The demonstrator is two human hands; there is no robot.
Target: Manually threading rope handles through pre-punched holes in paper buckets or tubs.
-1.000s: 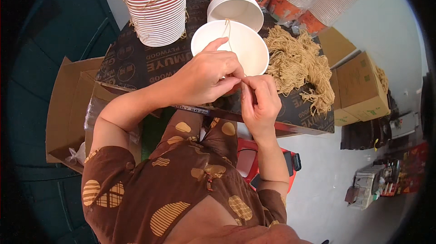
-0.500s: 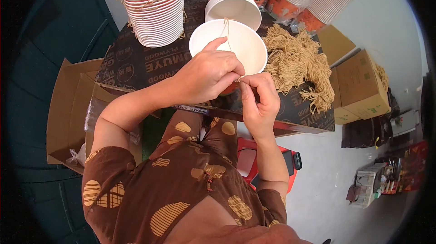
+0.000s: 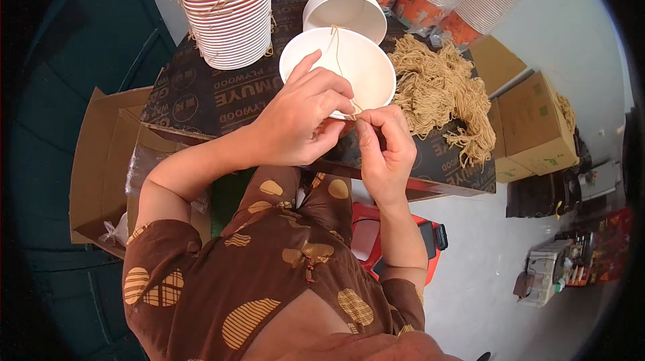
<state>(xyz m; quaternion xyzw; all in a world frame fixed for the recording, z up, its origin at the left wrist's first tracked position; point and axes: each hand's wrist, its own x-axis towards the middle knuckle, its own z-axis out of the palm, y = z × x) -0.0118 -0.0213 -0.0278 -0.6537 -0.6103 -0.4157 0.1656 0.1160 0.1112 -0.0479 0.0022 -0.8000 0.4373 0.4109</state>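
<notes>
A white-lined paper bucket [image 3: 366, 75] stands at the table's near edge, its mouth tilted up toward me. A thin tan string [image 3: 338, 58] runs from its far rim down across the inside to the near rim. There my right hand [image 3: 386, 149] pinches the string between thumb and forefinger, close to a small loop or knot. My left hand [image 3: 306, 115] hovers just left of that spot, partly over the bucket's mouth, its fingers curved and apart. Nothing shows between them. The bucket's orange outside is mostly hidden by my hands.
Right of the bucket lies a heap of tan strings [image 3: 440, 89]. Behind it, several nested buckets [image 3: 346, 15] lie on their side. A tall bucket stack [image 3: 225, 18] with strings stands left on the dark plywood table [image 3: 195, 102]. Cardboard boxes [image 3: 537, 122] flank the table.
My left hand has let go at the near rim; its fingers have spread and drawn slightly back left. The right hand still pinches the string, and the bucket has barely moved.
</notes>
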